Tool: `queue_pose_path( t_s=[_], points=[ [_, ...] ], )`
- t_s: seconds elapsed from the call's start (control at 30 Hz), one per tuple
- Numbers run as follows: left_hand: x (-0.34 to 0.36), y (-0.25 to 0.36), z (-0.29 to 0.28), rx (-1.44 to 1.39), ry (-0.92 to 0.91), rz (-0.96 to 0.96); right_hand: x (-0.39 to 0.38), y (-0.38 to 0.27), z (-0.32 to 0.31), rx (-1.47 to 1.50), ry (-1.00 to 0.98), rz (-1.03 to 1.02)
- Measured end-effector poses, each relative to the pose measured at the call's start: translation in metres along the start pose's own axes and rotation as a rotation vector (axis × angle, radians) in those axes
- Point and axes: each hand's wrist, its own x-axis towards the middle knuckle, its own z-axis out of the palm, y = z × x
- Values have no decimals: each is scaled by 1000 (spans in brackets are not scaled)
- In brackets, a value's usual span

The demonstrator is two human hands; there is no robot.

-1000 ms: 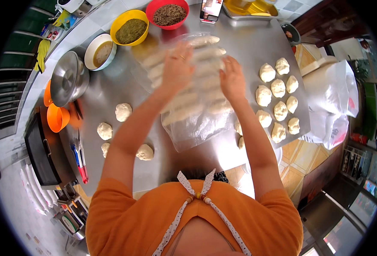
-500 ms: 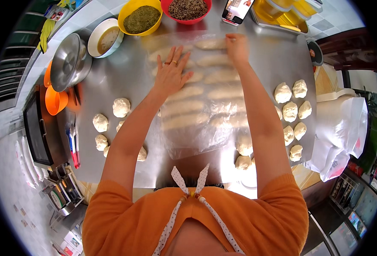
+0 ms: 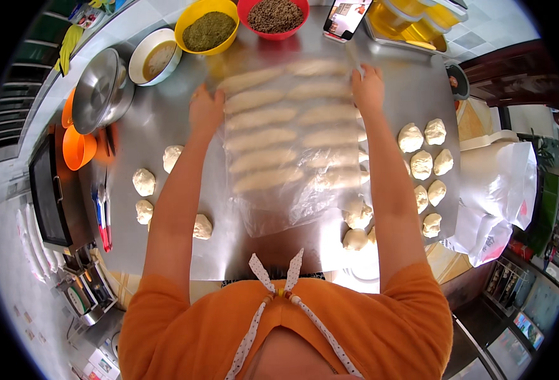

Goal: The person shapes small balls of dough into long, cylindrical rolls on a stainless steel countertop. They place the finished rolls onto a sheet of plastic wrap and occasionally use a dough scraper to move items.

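Note:
A clear plastic sheet (image 3: 273, 212) lies over two columns of long rolled dough pieces (image 3: 263, 116) in the middle of the steel table. Beside its upper left edge is my left hand (image 3: 207, 109); its fingers are blurred, so whether they grip the sheet cannot be told. My right hand (image 3: 368, 92) is closed at the upper right edge of the sheet, and a pale strip, apparently plastic, runs up from its fingers. Round dough balls (image 3: 421, 164) sit to the right of my right forearm. More dough balls (image 3: 144, 182) lie on the left, partly behind my left forearm.
Along the far edge stand a white bowl of liquid (image 3: 155, 57), a yellow bowl of green filling (image 3: 208, 30), a red bowl of brown filling (image 3: 277, 16), a phone (image 3: 344, 19) and yellow containers (image 3: 412, 19). A metal bowl (image 3: 99, 92) and orange bowl (image 3: 78, 149) are at left.
My left hand has lifted from lying spread on the sheet and moved left past its edge. My right hand has shifted right and slightly nearer. The dough under the sheet shows more fully.

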Motion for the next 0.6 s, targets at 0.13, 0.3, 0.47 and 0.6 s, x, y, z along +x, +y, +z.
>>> queue_pose_path(
  t_s=[0.13,0.3,0.47,0.6],
  points=[
    [6,-33,4,-528,-334,-445,-58,-22,-75,-60,-456,252],
    [18,-9,-13,-631,-303,-287,-112,17,-97,150,-518,34],
    [17,14,-15,-690,-198,-354,-128,38,-103,251,-395,254],
    [-20,4,-18,-998,-349,-543,-166,34,-125,202,-432,356]
  ],
)
